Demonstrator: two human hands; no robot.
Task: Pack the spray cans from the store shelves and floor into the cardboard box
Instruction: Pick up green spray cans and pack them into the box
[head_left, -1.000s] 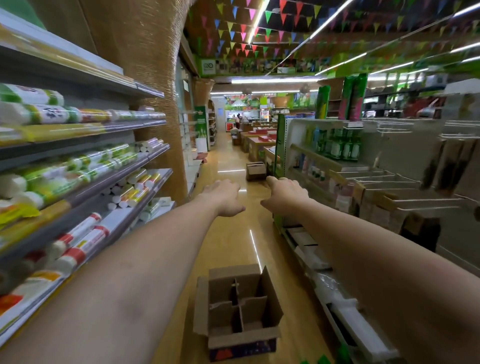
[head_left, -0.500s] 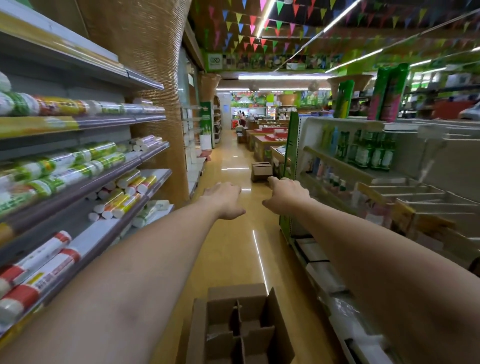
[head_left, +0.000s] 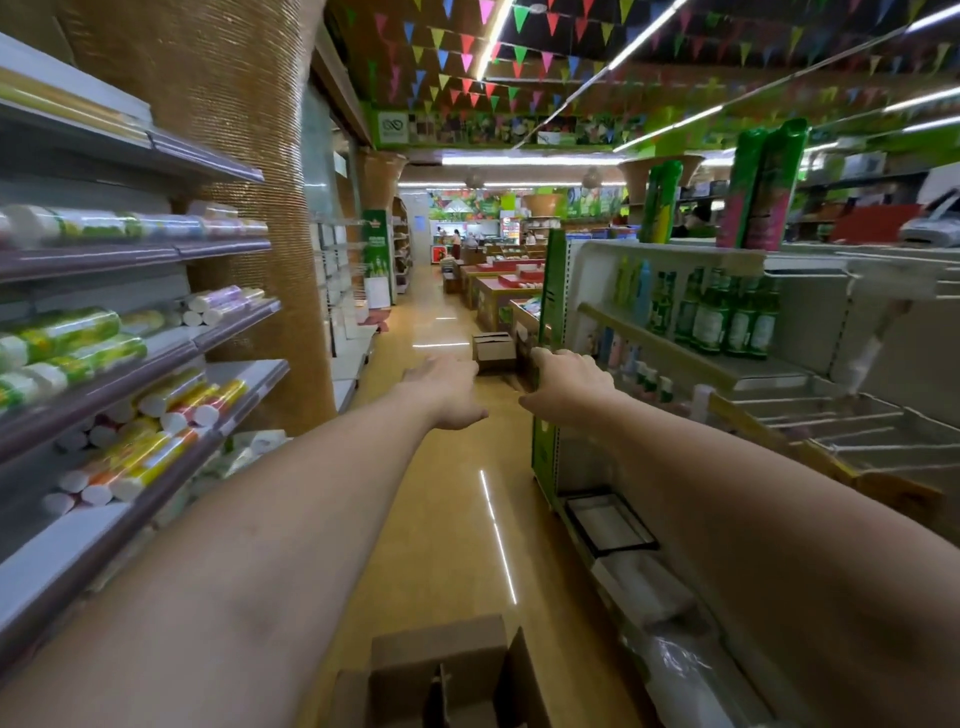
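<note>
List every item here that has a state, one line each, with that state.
Left hand: empty, stretched forward, palm down.
Right hand: empty, stretched forward, palm down.
Cardboard box: open, on the floor, flaps up, cut off by the frame.
Tall green spray cans: upright on the right shelf's top.
Green bottles: upright, in a row.

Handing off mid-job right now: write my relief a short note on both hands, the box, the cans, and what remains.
Left hand: empty, stretched out over the aisle.
Right hand: empty, alongside it.
Open brown cardboard box with dividers: on the floor below; no cans visible in the part in view.
Tall green-and-pink spray cans: upright on top of the right shelf unit.
Done: nothing visibly packed. Left: collect the cans and box them.
</note>
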